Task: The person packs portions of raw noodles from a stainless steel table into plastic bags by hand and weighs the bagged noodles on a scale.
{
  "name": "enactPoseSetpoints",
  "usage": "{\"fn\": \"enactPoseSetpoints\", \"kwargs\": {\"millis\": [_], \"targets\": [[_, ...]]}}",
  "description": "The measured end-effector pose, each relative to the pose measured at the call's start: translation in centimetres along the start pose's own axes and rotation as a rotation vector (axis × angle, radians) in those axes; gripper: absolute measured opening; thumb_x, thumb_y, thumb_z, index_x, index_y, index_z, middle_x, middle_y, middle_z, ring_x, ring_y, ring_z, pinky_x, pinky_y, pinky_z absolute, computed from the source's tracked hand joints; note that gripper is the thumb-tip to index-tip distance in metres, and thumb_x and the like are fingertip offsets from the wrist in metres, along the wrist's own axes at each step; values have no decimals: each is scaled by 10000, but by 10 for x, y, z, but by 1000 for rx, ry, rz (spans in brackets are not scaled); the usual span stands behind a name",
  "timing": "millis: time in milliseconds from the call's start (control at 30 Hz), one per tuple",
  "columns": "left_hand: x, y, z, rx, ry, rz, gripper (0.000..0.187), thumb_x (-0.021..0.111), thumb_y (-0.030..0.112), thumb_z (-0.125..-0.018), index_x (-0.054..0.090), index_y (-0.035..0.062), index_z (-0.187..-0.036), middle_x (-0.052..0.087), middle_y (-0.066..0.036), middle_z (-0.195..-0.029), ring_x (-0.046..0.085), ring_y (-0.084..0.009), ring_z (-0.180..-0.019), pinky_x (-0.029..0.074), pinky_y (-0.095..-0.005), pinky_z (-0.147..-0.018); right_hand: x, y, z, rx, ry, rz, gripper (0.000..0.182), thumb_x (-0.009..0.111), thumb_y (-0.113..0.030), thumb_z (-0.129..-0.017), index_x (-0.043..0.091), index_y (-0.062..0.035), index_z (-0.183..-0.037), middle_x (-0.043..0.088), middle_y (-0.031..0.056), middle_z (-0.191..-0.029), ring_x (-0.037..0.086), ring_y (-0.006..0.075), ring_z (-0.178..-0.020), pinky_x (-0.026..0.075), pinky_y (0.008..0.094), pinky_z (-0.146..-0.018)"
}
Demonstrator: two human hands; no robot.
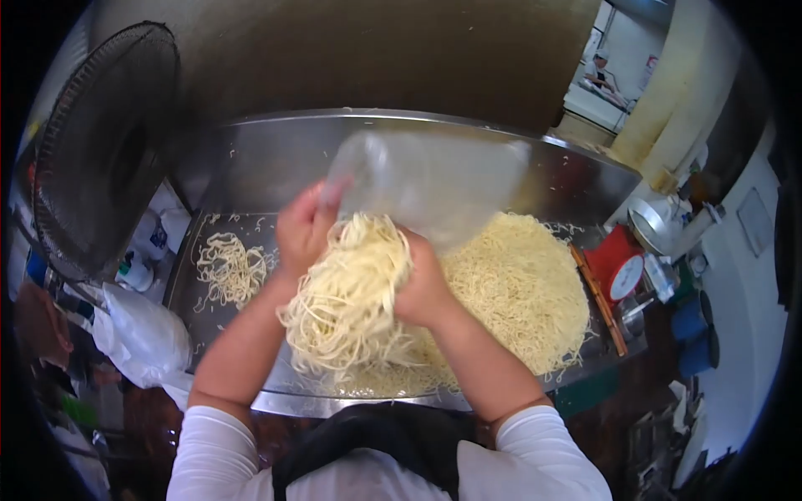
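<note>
A clear plastic bag, blurred by motion, spreads out above the metal tray. My left hand pinches the bag's left edge. A big bundle of pale yellow noodles hangs between my forearms, above the tray's front part. Fingers of my right hand curl around the right side of this bundle, partly hidden by it. Beyond my right hand, a large heap of noodles covers the tray's right half. A small loose tangle of noodles lies on the left.
The steel tray has a raised back wall. A large fan stands at left, above a white plastic sack. At right are a wooden stick, a red scale and a metal bowl. Another person is far behind.
</note>
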State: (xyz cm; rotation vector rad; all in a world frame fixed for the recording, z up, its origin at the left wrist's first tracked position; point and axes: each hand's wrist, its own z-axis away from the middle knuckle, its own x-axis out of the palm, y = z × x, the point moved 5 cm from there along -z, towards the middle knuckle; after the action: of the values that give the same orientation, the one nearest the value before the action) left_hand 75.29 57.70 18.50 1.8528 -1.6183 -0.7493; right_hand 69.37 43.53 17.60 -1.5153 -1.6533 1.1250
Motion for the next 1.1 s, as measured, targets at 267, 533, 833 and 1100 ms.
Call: {"fn": "enactPoseSetpoints", "kwargs": {"millis": [267,533,833,1100], "targets": [[0,3,95,162,-29,-94,195,630,62,-855,660,-2,-1037,673,-133,-870,638,-196,-760,488,-265,-676,16,114,-17,434,96,-775,486,684,-141,-756,513,3,-1188,536,162,-1206,528,238,-1101,431,358,-928],[-4,-17,119,-152,-114,-106,203,591,19,-871,619,-36,-1065,663,-117,-980,606,-132,-849,466,-225,-753,78,175,-26,534,226,-852,544,678,-206,-762,456,17,-1206,497,199,-1236,503,299,-1126,420,410,-907],[-39,-18,104,-289,118,-109,180,542,-20,-863,632,-33,-1019,646,-60,-936,563,-60,-787,450,-191,-696,93,151,-7,-126,307,365,467,516,-219,-880,372,29,-1249,471,241,-1258,482,379,-1141,379,436,-949],[-91,-63,95,-542,158,18,196,517,11,-885,601,3,-1062,527,44,-695,463,-27,-611,382,-192,-561,103,133,-12,250,-332,246,521,694,-285,-741,493,36,-1100,605,239,-1023,597,333,-992,464,390,-865]]}}
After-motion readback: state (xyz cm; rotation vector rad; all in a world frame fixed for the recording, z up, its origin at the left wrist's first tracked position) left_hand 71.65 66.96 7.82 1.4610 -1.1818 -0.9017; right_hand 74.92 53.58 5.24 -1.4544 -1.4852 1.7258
